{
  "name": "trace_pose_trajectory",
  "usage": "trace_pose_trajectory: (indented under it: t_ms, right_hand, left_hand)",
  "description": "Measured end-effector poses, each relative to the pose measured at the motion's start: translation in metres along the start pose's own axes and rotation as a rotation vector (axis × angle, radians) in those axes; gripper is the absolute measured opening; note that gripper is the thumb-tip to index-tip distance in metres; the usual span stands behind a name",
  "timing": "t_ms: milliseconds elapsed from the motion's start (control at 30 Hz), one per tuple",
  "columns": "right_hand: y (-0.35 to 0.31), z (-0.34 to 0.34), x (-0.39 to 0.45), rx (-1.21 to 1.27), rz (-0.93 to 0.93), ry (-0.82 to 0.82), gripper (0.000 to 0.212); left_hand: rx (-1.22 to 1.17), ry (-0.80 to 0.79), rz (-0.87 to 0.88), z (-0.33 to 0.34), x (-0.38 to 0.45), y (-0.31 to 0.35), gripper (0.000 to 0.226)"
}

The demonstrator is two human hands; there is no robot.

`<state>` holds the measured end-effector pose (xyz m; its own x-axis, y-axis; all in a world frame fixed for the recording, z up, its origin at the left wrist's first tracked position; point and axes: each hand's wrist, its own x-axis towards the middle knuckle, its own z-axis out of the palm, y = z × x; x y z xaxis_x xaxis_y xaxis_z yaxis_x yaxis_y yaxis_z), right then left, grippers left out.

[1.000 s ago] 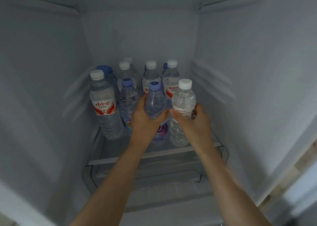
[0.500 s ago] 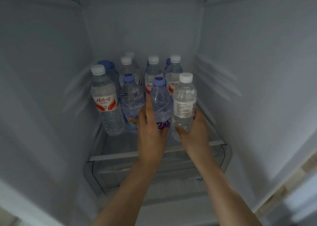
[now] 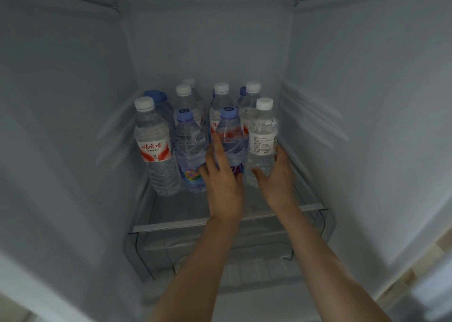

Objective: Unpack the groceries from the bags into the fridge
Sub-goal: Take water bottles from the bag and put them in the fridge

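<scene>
Two water bottles stand upright at the front right of the glass shelf (image 3: pixel 171 226) inside the fridge (image 3: pixel 73 126), caps up and long axes vertical. The blue-capped bottle (image 3: pixel 230 140) has the left hand (image 3: pixel 223 187) against it, fingers straight along its side and thumb spread to the left, pressing rather than curling round. The white-capped bottle (image 3: pixel 263 138), just beside it on the right with its printed label facing out, is held low down by the right hand (image 3: pixel 275 177), thumb in front and fingers wrapped behind. Both bottles' bases are hidden by the hands. Behind them more bottles crowd the shelf, mostly only caps showing; another blue-capped one (image 3: pixel 189 150) and a red-labelled bottle (image 3: pixel 154 148) stand to the left. A clear drawer (image 3: pixel 325 226) sits beneath the shelf, its contents hard to make out.
</scene>
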<state>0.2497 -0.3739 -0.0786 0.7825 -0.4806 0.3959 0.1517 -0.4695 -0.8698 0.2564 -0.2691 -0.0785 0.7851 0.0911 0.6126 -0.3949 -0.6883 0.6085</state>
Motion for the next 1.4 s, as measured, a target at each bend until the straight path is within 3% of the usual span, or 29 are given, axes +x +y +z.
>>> trace_pose_trajectory:
  t_ms: [267, 533, 667, 967, 1100, 1400]
  right_hand:
    - [-0.002, -0.007, 0.001, 0.057, 0.099, -0.058, 0.069]
    - [-0.014, -0.027, -0.031, 0.051, 0.189, -0.042, 0.059]
    - [-0.03, -0.043, -0.064, 0.024, 0.148, -0.023, 0.052]
    - [-0.038, -0.077, -0.207, -0.125, -0.02, -0.038, 0.032]
    - [-0.035, -0.103, -0.287, -0.14, 0.004, -0.078, 0.032]
    - [-0.011, -0.167, -0.427, -0.278, 0.169, -0.065, 0.031]
  left_hand:
    - [-0.071, 0.001, 0.002, -0.007, -0.004, -0.001, 0.101]
    - [-0.135, -0.066, 0.047, -0.028, -0.019, -0.012, 0.075]
    - [-0.124, -0.108, 0.026, -0.049, -0.036, -0.014, 0.059]
    - [-0.227, -0.25, -0.013, -0.122, -0.138, -0.01, 0.027]
    - [-0.315, -0.332, 0.023, -0.148, -0.205, -0.015, 0.02]
    - [-0.279, -0.616, 0.06, -0.192, -0.341, -0.028, 0.02]
